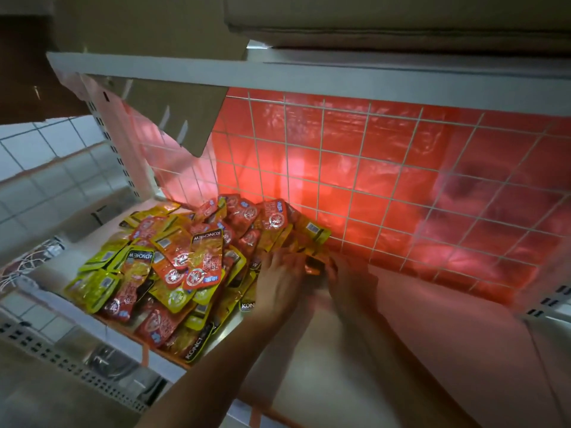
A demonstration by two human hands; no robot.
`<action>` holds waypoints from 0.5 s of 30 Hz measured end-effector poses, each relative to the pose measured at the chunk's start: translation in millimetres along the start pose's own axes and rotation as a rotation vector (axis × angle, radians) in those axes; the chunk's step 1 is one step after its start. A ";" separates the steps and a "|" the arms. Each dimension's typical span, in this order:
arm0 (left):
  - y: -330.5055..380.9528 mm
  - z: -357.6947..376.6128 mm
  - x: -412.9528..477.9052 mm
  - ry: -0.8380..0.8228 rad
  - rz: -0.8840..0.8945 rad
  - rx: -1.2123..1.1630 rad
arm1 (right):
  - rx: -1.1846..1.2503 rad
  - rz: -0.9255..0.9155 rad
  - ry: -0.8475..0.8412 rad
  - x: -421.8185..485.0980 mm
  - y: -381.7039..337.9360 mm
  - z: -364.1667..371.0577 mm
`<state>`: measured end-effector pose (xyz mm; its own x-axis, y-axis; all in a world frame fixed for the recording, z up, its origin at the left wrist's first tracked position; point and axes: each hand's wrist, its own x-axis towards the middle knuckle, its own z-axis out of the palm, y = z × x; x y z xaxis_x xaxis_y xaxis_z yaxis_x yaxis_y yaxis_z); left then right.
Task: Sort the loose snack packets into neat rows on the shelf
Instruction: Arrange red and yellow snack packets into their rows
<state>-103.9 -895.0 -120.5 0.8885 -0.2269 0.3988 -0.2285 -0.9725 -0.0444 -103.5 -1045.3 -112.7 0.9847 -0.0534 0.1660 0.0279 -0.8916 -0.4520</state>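
Head view looks down onto a pale metal shelf [355, 359] under a second white shelf [309, 78] at 12 o'clock. A white wire grid [370, 168] forms the back, with glowing red plastic sheeting [469, 186] behind it. A cardboard flap [185, 112] hangs down at 11 o'clock, and white tiles [46, 168] show at 9 o'clock.

The snack packets [167, 267], red, orange and yellow, lie in a loose heap on the shelf from 9 o'clock to centre. "KONCHEW" reads upside down on one orange packet [206, 242]; other print is too small to read.

At the heap's 3 o'clock edge, the left hand [278, 282] rests on packets with its fingers [292, 257] stretched forward and slightly spread. The right hand [349, 282] is just beside it, touching a dark-orange packet [315, 267] between the two; motion blur hides how its fingers lie.
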 end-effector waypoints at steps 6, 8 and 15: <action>26.0 -33.8 3.0 0.085 -0.107 -0.372 | 0.366 0.230 0.130 -18.1 5.3 -33.3; 37.9 -45.4 4.6 0.016 -0.205 -0.580 | 0.561 0.340 0.184 -23.4 13.6 -42.4; 91.5 -58.0 7.6 -0.304 -0.602 -1.570 | 0.949 0.560 0.319 -62.8 51.6 -73.5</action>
<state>-141.0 -982.7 -68.5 0.9849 -0.0561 -0.1636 0.1649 0.0207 0.9861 -176.6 -1121.0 -82.0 0.8149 -0.5682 -0.1139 -0.1486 -0.0149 -0.9888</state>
